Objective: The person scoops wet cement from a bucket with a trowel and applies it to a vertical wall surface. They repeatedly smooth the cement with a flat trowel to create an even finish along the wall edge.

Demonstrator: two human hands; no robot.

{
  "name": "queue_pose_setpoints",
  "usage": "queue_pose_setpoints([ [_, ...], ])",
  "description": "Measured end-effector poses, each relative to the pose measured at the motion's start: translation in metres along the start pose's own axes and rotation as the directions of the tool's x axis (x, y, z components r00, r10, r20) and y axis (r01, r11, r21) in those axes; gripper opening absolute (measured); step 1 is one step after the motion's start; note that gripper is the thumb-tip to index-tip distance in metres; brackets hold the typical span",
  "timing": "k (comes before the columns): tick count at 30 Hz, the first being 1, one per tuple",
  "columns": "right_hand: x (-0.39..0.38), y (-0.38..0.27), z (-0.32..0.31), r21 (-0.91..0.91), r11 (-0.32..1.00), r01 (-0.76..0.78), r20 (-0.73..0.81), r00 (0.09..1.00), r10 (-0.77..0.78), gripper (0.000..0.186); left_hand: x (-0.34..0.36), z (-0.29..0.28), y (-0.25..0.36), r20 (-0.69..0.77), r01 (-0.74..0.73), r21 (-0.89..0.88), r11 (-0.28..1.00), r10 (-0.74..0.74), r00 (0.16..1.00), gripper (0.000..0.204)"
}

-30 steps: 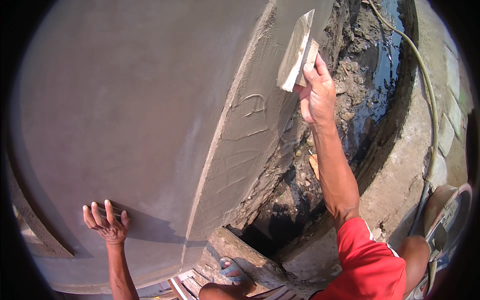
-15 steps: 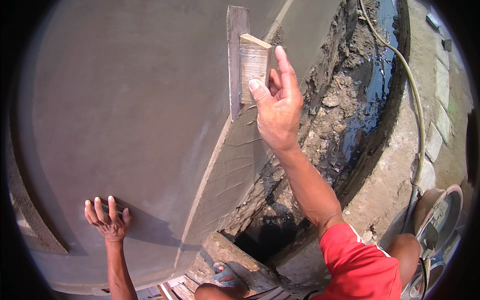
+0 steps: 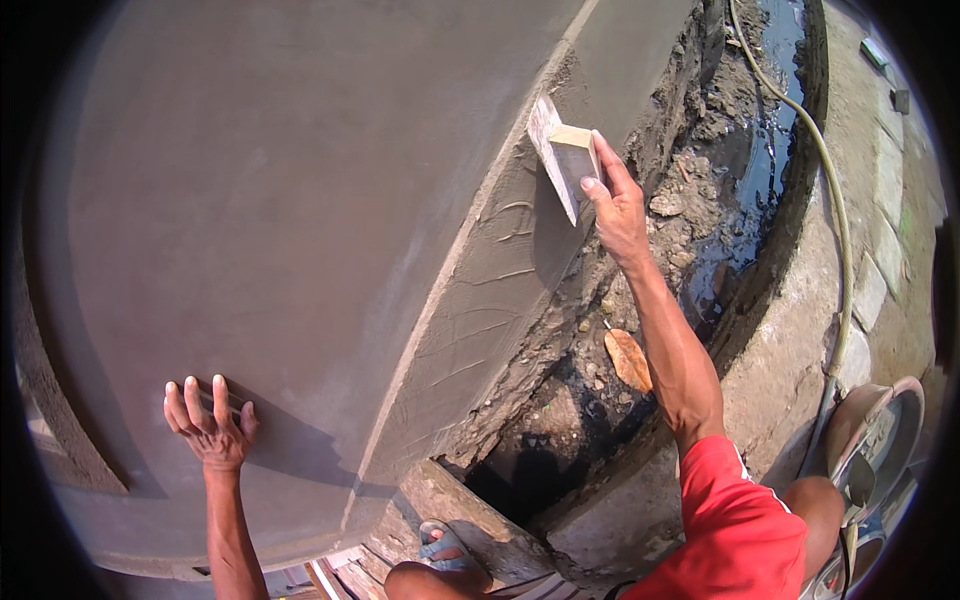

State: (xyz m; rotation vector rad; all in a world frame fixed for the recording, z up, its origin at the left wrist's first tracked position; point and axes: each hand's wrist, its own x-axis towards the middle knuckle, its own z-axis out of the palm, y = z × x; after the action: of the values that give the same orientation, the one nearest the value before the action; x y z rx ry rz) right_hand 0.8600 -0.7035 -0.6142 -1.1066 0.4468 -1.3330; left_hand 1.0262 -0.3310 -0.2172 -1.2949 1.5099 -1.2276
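Right hand (image 3: 618, 212), upper centre-right of frame: grip clamped on the wooden handle of a plastering float (image 3: 562, 165). The float sits just above and left of the hand, thumb and fingertips touching the handle block; its thin blade stands on edge against the wet plaster band (image 3: 490, 300). Float tilted, its long edge running from upper left to lower right.

Left hand (image 3: 210, 425), lower left of frame: fingers spread apart, palm flat on the smooth grey wall (image 3: 280, 180). It holds nothing. Well apart from the float.

The wet plaster band runs diagonally from upper right to lower centre, darker than the smooth wall, with curved trowel marks below the float.

Right of the band: a trench of rubble and dirt (image 3: 690, 200), with dark water (image 3: 760, 170) in its upper part. A brown dry leaf (image 3: 628, 358) lies in the trench beside the right forearm. A pale hose (image 3: 830, 190) curves along the concrete edge at the right. Red shorts (image 3: 735, 530) at lower right; a sandalled foot (image 3: 445, 545) at bottom centre. A round basin (image 3: 885, 430) sits at the far right edge.
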Motion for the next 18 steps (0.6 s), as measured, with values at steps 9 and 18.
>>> queue_pose_setpoints([
  [9, -0.100, -0.028, 0.027, 0.281, 0.915, -0.290, 0.341, 0.921, 0.188, 0.056, -0.002, -0.002, -0.001, 0.004, -0.016, 0.000, 1.000, 0.016, 1.000, 0.050],
  [18, -0.002, -0.030, 0.000, 0.798, 0.595, -0.092, -0.066, 0.969, 0.239, 0.050, -0.002, 0.001, -0.002, -0.018, 0.008, -0.016, 1.000, -0.008, 1.000, 0.047],
])
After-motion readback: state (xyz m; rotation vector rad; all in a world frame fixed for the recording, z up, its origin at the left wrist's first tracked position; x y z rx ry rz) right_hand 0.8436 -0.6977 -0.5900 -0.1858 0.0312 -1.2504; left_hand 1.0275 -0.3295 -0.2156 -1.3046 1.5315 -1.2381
